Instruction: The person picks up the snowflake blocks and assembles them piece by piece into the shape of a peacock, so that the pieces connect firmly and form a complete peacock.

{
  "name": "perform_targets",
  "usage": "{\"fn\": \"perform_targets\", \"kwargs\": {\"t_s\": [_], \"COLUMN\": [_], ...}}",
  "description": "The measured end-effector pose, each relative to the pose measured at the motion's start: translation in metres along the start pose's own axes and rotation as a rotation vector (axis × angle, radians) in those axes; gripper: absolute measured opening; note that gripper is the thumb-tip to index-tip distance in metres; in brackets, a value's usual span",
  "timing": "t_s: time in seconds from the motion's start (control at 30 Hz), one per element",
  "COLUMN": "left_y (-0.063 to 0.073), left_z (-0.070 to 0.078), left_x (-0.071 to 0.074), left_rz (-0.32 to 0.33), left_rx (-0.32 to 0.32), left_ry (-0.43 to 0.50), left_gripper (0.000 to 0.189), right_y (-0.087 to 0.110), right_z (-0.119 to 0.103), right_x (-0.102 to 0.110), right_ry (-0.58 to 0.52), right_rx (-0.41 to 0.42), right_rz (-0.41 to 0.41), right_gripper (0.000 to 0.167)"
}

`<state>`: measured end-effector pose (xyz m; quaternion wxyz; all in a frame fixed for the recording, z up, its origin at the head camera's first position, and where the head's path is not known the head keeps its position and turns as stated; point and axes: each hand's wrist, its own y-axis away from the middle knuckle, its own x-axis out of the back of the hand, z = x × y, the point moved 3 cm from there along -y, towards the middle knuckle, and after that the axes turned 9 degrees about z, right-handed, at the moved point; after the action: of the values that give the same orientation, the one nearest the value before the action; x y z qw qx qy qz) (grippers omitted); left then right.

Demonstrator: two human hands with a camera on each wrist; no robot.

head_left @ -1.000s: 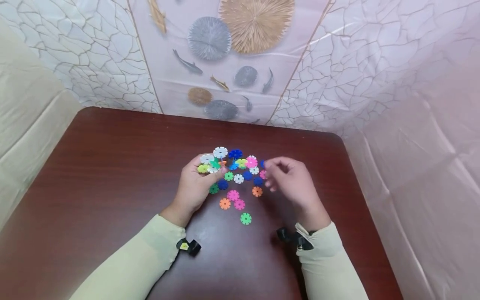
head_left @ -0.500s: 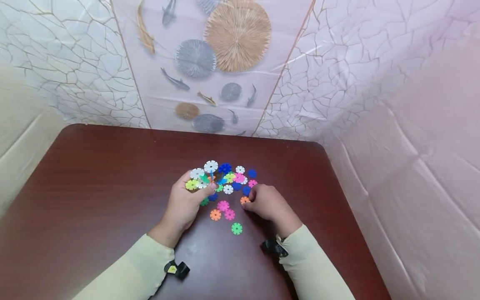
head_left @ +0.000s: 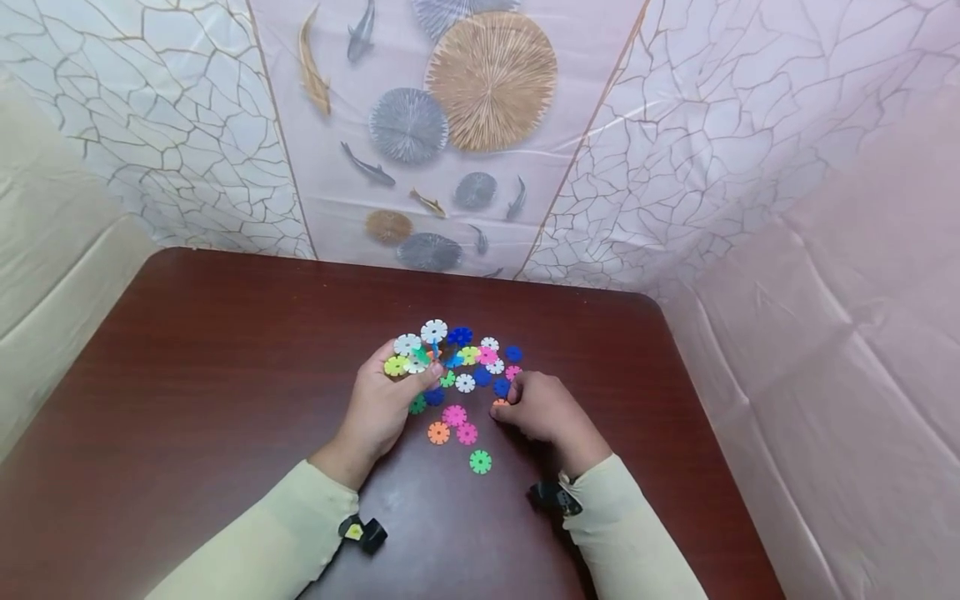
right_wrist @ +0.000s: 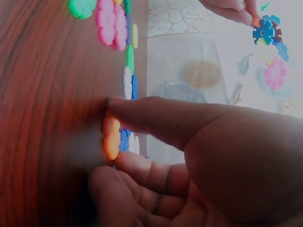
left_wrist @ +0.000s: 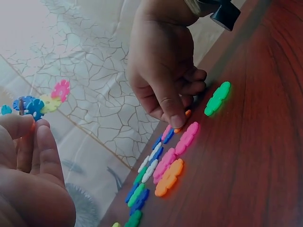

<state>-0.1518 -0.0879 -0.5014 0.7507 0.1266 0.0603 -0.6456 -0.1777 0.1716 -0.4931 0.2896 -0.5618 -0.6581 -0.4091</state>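
My left hand (head_left: 375,408) holds up a built cluster of interlocking notched discs, pinched between thumb and fingers. White discs (head_left: 433,332) stand at its upper left, and a pink disc (head_left: 487,356) tips its right branch. In the left wrist view, the cluster's blue disc (left_wrist: 34,109) shows just above the fingertips. My right hand (head_left: 546,410) is down at the tabletop, thumb and index finger at opposite edges of an orange notched disc (right_wrist: 111,137). The right hand covers most of that disc in the head view.
Loose discs lie on the dark red-brown table (head_left: 225,400) between the hands: pink (head_left: 453,415), another orange one (head_left: 438,432), green (head_left: 481,462), white (head_left: 465,382) and blue. A patterned wall covering (head_left: 491,83) rises behind the table's far edge.
My right hand has come down from above the right side of the discs and taken the orange disc by its edges. My left hand keeps holding the cluster. The head view has shifted slightly.
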Motion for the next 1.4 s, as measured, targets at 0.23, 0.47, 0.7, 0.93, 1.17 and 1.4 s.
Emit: {"fn": "perform_targets", "kwargs": {"t_s": [0.23,0.47,0.7,0.93,1.17,1.4], "left_y": [-0.003,-0.007,-0.009,-0.007,-0.008,-0.006], "left_z": [-0.004,-0.004,-0.007,-0.006,-0.007,-0.01], "left_x": [0.001,-0.002,-0.004,0.0,-0.001,0.002], "left_rz": [0.014,-0.018,-0.032,-0.011,-0.036,-0.034], "left_rx": [0.006,-0.029,-0.076,-0.136,-0.159,-0.143], "left_ry": [-0.03,-0.053,-0.117,-0.218,-0.211,-0.216], "left_gripper": [0.054,0.051,0.046,0.039,0.042,0.041], "right_y": [-0.002,-0.004,-0.004,0.008,0.015,0.015], "right_z": [0.001,-0.001,-0.027,-0.054,-0.058,-0.056], "right_x": [0.0,0.028,0.065,0.068,0.064,0.057], "right_ry": [-0.065,-0.319,-0.58,-0.846,-0.79,-0.747], "right_rx": [0.027,0.097,0.157,0.19,0.152,0.142], "right_rz": [-0.064,-0.053,0.182,0.203,0.232,0.202], "right_gripper": [0.031,0.016,0.017,0.025,0.021,0.024]}}
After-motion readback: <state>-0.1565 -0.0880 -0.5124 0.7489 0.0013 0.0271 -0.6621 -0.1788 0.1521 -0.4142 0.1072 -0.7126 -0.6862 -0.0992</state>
